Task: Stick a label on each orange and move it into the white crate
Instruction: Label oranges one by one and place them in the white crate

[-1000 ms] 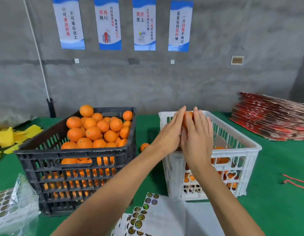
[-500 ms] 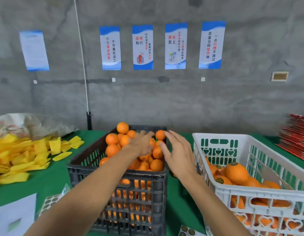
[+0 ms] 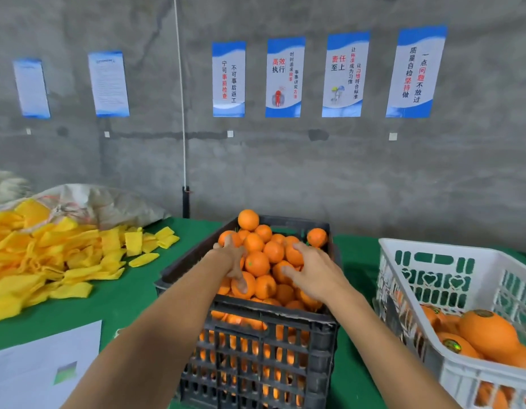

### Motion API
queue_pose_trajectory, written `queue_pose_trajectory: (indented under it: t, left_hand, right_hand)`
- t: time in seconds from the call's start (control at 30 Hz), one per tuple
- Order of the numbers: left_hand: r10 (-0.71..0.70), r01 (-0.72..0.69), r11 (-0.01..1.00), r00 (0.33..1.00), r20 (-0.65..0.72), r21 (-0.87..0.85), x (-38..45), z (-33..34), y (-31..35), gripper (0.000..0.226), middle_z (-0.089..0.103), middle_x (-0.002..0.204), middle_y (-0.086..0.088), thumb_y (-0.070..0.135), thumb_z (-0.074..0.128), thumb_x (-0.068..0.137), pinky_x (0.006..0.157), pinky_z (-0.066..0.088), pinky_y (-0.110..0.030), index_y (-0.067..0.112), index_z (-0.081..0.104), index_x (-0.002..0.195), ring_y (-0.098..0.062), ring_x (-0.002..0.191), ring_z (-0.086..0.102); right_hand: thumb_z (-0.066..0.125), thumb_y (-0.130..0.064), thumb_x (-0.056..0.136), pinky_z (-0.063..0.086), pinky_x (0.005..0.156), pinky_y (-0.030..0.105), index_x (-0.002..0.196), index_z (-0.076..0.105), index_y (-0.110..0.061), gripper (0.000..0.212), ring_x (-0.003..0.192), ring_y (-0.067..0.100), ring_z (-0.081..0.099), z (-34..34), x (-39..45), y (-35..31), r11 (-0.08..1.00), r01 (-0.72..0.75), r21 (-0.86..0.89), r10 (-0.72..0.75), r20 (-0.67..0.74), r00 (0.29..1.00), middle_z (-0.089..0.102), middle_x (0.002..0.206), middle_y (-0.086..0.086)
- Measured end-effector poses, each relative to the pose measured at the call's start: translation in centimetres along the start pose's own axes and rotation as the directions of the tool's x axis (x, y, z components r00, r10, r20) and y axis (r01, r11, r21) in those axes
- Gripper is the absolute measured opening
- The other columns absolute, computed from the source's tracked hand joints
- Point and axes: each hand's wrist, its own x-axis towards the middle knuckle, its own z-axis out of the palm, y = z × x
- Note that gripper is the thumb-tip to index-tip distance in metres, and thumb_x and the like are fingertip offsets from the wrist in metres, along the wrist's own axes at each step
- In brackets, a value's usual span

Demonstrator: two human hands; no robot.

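Now both of our hands are down on the heap in the black crate (image 3: 244, 329), where half a second back they only hovered above it, and 1 second back they were together over the white crate (image 3: 450, 261) with a fruit between them. We read that as 1 orange delivered and the next pick begun.

Going left to right: the yellow foam sleeves (image 3: 58, 255) lie piled on the green table (image 3: 123, 296), a white sheet (image 3: 34, 370) sits at the near left, and then comes the black crate, heaped above its rim. Our left hand (image 3: 230, 258) reaches into the left side of the heap, fingers spread over the fruit and the thumb pressed on a low orange (image 3: 243, 286); whether it has truly closed on 1 we cannot tell. Our right hand (image 3: 310, 273) lies just beside it to the right, fingers loosely curved over the top of another orange (image 3: 294, 255), touching but not clearly gripping.

The fruit in the heap looks smooth, bright and unlabelled, apart from a small green speck on 1 centre orange (image 3: 257, 263).

At far right, the white crate holds several labelled oranges (image 3: 488, 335), round stickers showing, and is far from full, so much of the task remains.
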Motion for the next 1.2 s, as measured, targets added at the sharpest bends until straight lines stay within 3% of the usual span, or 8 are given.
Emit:
queue_pose_trajectory:
  t: [0.1, 0.23, 0.43, 0.6, 0.8, 0.97, 1.1, 1.2]
  left_hand:
    - [0.018, -0.021, 0.996, 0.999, -0.035, -0.087, -0.3, -0.1, 0.2, 0.090, 0.007, 0.163, -0.015, 0.066, 0.080, 0.075, 0.107, 0.040, -0.061, 0.032, 0.036, 0.146, -0.049, 0.148, 0.021]
    - [0.180, -0.232, 0.948, 0.956, -0.233, -0.217, -2.3, 0.0, 1.3, 0.057, 0.053, 0.136, -0.016, 0.041, 0.074, 0.092, 0.098, 0.049, -0.046, 0.016, 0.043, 0.133, -0.037, 0.118, 0.057]
    - [0.208, -0.688, 0.611, 0.616, -0.760, -0.391, -8.8, -1.0, 9.0, 0.057, 0.060, 0.127, -0.003, 0.013, 0.073, 0.080, 0.102, 0.046, -0.041, 0.018, 0.056, 0.134, -0.024, 0.120, 0.054]
    - [0.271, -0.838, 0.503, 0.387, -0.881, -0.212, -13.9, 1.5, 15.9, 0.065, 0.054, 0.141, -0.003, 0.009, 0.075, 0.089, 0.109, 0.040, -0.030, 0.014, 0.048, 0.147, -0.021, 0.128, 0.049]
    - [0.418, -0.831, 0.551, 0.199, -0.886, 0.073, -19.0, 7.1, 21.3, 0.067, 0.048, 0.154, -0.012, 0.004, 0.075, 0.089, 0.104, 0.054, -0.046, 0.005, 0.048, 0.150, -0.030, 0.140, 0.049]
    - [0.457, -0.808, 0.578, 0.435, -0.776, -0.113, -19.1, 14.9, 21.8, 0.073, 0.037, 0.156, -0.007, -0.003, 0.065, 0.086, 0.097, 0.055, -0.047, 0.009, 0.040, 0.154, -0.029, 0.140, 0.043]
    - [0.442, -0.792, 0.518, 0.572, -0.691, -0.324, -18.0, 21.0, 20.4, 0.066, 0.030, 0.150, 0.001, 0.008, 0.061, 0.092, 0.108, 0.047, -0.040, 0.014, 0.037, 0.153, -0.021, 0.138, 0.042]
    - [0.390, -0.726, 0.511, 0.672, -0.630, -0.459, -17.5, 24.2, 19.9, 0.055, 0.027, 0.149, 0.009, 0.024, 0.063, 0.101, 0.105, 0.049, -0.034, 0.021, 0.040, 0.150, -0.017, 0.132, 0.047]
  right_hand:
    - [0.064, -0.050, 0.095, 0.046, 0.104, 0.045, 0.155, 0.039, -0.023, 0.070, 0.143, 0.028, 0.043, -0.2, -0.3, 0.0, 1.000, 0.002, 0.017, -0.002, -0.020, 1.000, 0.046, 0.157, 0.004]
    - [0.062, -0.047, 0.098, 0.049, 0.099, 0.046, 0.149, 0.047, -0.021, 0.059, 0.137, 0.030, 0.049, -0.7, -0.9, -0.5, 0.999, 0.003, 0.050, 0.001, -0.078, 0.997, 0.053, 0.150, 0.006]
    - [0.055, -0.046, 0.103, 0.047, 0.108, 0.046, 0.151, 0.045, -0.022, 0.055, 0.131, 0.023, 0.055, -2.6, -3.3, -1.3, 0.886, 0.055, 0.460, 0.083, -0.276, 0.958, 0.058, 0.144, 0.003]
    - [0.068, -0.029, 0.098, 0.051, 0.101, 0.027, 0.143, 0.052, -0.028, 0.047, 0.120, 0.002, 0.055, -4.0, -9.3, 1.8, 0.795, 0.239, 0.558, 0.197, -0.610, 0.768, 0.055, 0.133, -0.008]
    - [0.072, -0.006, 0.089, 0.043, 0.109, 0.022, 0.143, 0.050, -0.018, 0.060, 0.132, 0.009, 0.050, -2.4, -17.2, 7.1, 0.865, 0.252, 0.435, 0.180, -0.736, 0.652, 0.053, 0.140, -0.001]
    - [0.069, -0.018, 0.098, 0.040, 0.115, 0.030, 0.151, 0.042, -0.009, 0.060, 0.140, 0.014, 0.045, 1.5, -22.6, 10.8, 0.925, 0.109, 0.364, 0.075, -0.456, 0.887, 0.046, 0.151, 0.004]
    - [0.054, -0.026, 0.107, 0.037, 0.119, 0.030, 0.156, 0.039, -0.012, 0.053, 0.147, 0.011, 0.039, 5.6, -25.5, 13.5, 0.970, 0.207, 0.130, -0.156, -0.322, 0.934, 0.040, 0.161, -0.001]
    - [0.043, -0.026, 0.110, 0.037, 0.119, 0.032, 0.155, 0.042, -0.017, 0.046, 0.144, 0.007, 0.041, 7.5, -26.1, 14.8, 0.976, 0.047, 0.211, -0.012, -0.166, 0.986, 0.043, 0.159, -0.004]
